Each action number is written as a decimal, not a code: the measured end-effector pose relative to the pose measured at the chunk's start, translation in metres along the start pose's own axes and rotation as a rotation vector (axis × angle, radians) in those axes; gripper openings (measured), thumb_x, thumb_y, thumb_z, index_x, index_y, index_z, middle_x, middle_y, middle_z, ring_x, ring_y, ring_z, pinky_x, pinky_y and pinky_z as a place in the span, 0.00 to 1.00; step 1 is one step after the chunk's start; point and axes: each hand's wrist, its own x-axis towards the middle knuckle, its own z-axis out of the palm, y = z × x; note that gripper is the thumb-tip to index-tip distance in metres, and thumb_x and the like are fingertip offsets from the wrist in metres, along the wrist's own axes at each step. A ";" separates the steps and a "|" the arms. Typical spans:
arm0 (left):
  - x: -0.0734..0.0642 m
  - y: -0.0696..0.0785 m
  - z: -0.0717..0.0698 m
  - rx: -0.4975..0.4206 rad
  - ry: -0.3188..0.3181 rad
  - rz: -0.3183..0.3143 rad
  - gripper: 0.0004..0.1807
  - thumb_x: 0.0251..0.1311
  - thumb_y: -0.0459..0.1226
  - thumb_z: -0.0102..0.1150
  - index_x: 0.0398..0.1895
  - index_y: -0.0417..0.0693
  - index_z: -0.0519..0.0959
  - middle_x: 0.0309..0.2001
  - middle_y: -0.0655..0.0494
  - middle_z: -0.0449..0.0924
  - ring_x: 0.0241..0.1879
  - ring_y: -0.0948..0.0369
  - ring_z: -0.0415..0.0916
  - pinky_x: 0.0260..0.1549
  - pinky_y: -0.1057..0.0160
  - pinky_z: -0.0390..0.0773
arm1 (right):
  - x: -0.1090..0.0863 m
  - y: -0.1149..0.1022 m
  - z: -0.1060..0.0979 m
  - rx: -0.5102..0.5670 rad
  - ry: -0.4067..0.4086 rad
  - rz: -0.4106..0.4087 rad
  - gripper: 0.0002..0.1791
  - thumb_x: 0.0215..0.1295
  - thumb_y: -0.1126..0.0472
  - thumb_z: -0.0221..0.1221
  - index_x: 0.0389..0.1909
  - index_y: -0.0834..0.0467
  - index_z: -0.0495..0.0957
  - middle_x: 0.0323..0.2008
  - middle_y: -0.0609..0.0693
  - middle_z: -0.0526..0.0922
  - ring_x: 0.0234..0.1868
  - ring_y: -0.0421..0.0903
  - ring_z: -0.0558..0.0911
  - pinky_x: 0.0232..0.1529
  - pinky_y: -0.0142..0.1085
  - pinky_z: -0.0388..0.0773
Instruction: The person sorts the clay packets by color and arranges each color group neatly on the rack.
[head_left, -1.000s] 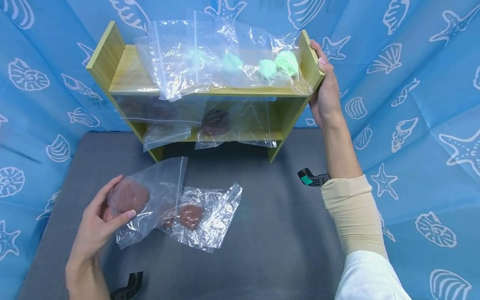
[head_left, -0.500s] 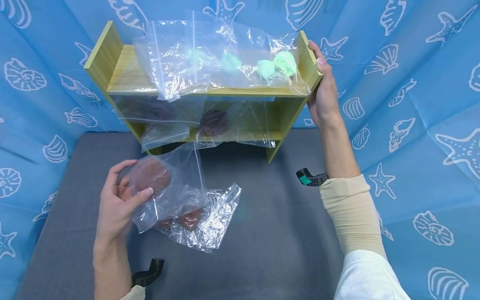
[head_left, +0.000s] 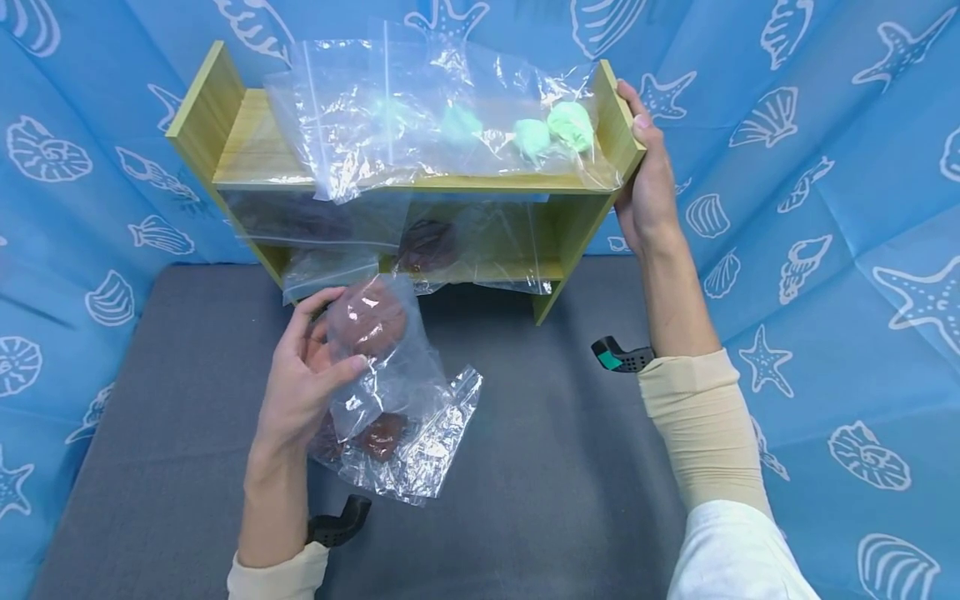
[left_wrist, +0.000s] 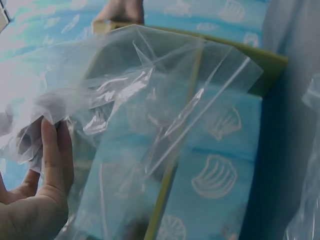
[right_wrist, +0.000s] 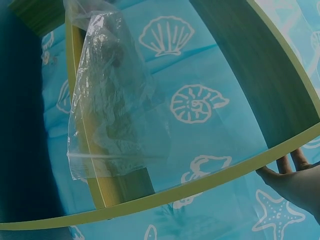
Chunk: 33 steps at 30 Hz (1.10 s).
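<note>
My left hand (head_left: 296, 379) grips a clear zip bag (head_left: 386, 387) by the round reddish-brown lump (head_left: 367, 317) inside it, thumb on one side and fingers on the other. The held bag is close in front of the shelf's lower left part and overlaps another bag on the table in the head view. At the upper right, my right hand (head_left: 654, 196) holds the side panel of the small wooden shelf (head_left: 206, 108), thumb near its front edge. The right wrist view shows those fingers (right_wrist: 284, 164) at the panel's rim.
Clear bags with pale green lumps (head_left: 570, 127) lie along the upper board. On the lower board, bags hold dark lumps (head_left: 427, 243) and hang over its front. A shiny zip bag (head_left: 442, 442) with brown lumps lies on the grey table (head_left: 540, 500). A blue seashell curtain (head_left: 810, 275) surrounds it.
My left hand has carried the bag with the reddish-brown lump right and up toward the shelf, the bag swinging downward. My right hand stays on the shelf's side panel.
</note>
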 end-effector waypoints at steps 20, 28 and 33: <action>0.078 -0.035 0.050 -0.054 0.000 -0.072 0.40 0.58 0.20 0.62 0.72 0.52 0.65 0.64 0.38 0.65 0.57 0.47 0.74 0.46 0.63 0.80 | 0.001 0.000 -0.002 -0.004 -0.001 -0.003 0.26 0.72 0.50 0.42 0.70 0.39 0.69 0.65 0.55 0.65 0.57 0.49 0.70 0.51 0.41 0.72; 0.108 -0.056 0.064 -0.001 0.037 -0.090 0.39 0.57 0.23 0.65 0.72 0.53 0.67 0.62 0.41 0.68 0.51 0.49 0.77 0.43 0.63 0.80 | 0.001 0.001 0.000 0.004 -0.007 -0.012 0.27 0.72 0.51 0.41 0.70 0.40 0.68 0.65 0.55 0.65 0.57 0.50 0.70 0.52 0.41 0.72; 0.129 -0.065 0.073 -0.003 0.044 -0.091 0.40 0.57 0.22 0.64 0.73 0.51 0.65 0.61 0.40 0.70 0.53 0.50 0.76 0.45 0.64 0.79 | 0.001 0.000 0.001 0.006 0.002 -0.012 0.27 0.72 0.51 0.40 0.70 0.41 0.69 0.65 0.54 0.65 0.57 0.49 0.70 0.52 0.41 0.72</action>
